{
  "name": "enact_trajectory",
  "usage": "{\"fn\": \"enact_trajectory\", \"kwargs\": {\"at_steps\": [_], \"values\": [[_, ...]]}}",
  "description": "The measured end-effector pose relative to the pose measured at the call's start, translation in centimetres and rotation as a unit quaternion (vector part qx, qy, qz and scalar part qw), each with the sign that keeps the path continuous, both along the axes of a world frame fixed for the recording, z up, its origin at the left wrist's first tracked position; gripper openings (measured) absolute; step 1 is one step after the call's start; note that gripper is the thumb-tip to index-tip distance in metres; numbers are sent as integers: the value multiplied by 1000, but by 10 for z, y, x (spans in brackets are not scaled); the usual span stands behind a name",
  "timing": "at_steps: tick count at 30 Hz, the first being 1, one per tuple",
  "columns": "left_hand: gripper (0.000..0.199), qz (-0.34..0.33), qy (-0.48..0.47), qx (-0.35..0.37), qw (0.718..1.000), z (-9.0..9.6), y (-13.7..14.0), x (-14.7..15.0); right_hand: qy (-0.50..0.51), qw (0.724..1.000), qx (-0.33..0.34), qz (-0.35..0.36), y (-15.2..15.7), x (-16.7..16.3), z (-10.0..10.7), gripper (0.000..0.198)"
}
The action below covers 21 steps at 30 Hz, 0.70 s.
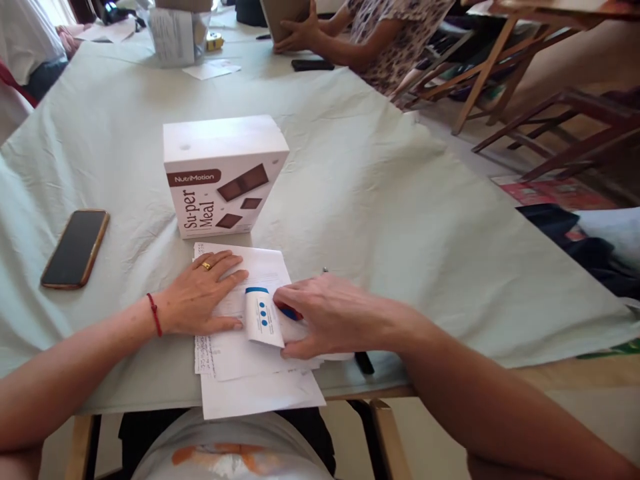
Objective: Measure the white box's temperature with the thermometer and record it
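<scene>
My left hand (207, 293) lies flat on a stack of white papers (263, 393), fingers stretched out, wearing a ring and a red bracelet. The papers carry handwriting and overlap at the table's near edge. My right hand (325, 317) is closed around a white pack with blue dots (261, 317) and a blue band at its far end. It is tilted over the papers; its right part is hidden under my fingers. Just beyond the papers stands a white Su-per Meal box (215, 193) with pictures of brown bars.
A phone (75, 249) lies to the left. A black object (365, 363) shows beside my right wrist. Further off are a clear container (179, 37), a yellow tape measure (215, 41), a dark phone-like object (313, 65) and another person's hands (300, 30) on a brown box.
</scene>
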<state>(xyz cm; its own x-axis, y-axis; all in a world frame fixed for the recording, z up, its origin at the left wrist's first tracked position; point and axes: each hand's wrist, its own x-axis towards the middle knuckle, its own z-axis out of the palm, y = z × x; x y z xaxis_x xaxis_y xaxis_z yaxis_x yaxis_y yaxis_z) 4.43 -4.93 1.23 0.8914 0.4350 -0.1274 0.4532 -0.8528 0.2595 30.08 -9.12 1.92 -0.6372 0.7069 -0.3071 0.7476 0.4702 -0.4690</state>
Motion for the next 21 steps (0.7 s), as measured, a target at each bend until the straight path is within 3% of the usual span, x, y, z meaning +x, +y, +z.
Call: {"fn": "enact_trajectory", "kwargs": {"at_steps": [3, 6, 9, 15, 21], "values": [[84, 13, 8, -17, 1000, -1, 0, -2, 59, 998, 15, 0, 1, 5, -15, 26], [89, 23, -2, -29, 999, -2, -1, -1, 141, 987, 81, -19, 0, 9, -34, 34], [95, 26, -9, -45, 999, -2, 1, -1, 160, 980, 121, -17, -3, 9, -45, 36], [109, 25, 5, -70, 997, -1, 6, -7, 157, 979, 128, -27, 2, 10, -46, 39], [119, 23, 8, -82, 996, -1, 6, -7, 236, 962, 95, -100, 7, 13, -46, 35]]}}
